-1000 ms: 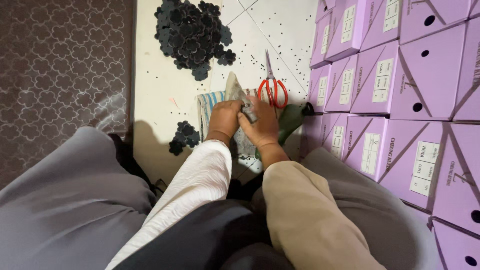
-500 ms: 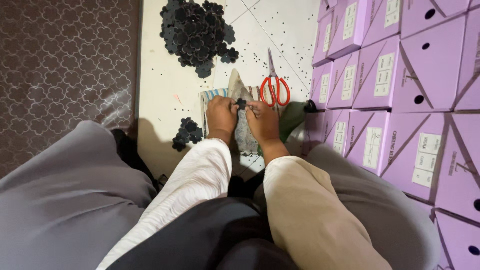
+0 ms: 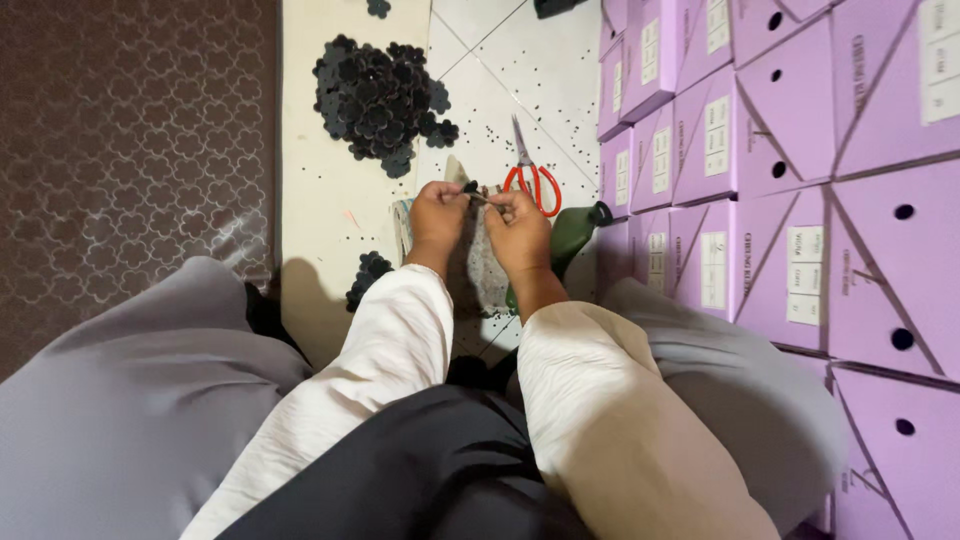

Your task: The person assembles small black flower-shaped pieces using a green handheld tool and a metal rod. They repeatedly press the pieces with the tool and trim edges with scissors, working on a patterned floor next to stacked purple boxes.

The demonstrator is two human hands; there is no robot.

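My left hand (image 3: 438, 218) and my right hand (image 3: 518, 232) are close together above the floor, both pinching a small black piece (image 3: 470, 189) between their fingertips. Under them lies a folded patterned cloth (image 3: 482, 270). Red-handled scissors (image 3: 530, 178) lie on the tile just beyond my right hand. A large pile of black flower-shaped pieces (image 3: 378, 98) sits farther out, and a small cluster of them (image 3: 368, 276) lies left of my left forearm.
Stacked purple boxes (image 3: 800, 160) line the right side. A brown patterned mat (image 3: 130, 150) covers the floor at the left. A dark green object (image 3: 572, 235) lies beside my right wrist. Tiny black specks dot the white tile (image 3: 520, 80). My grey-clad knees fill the foreground.
My hands rose slightly off the cloth and drew together around the small black piece. The view shifted a little downward.
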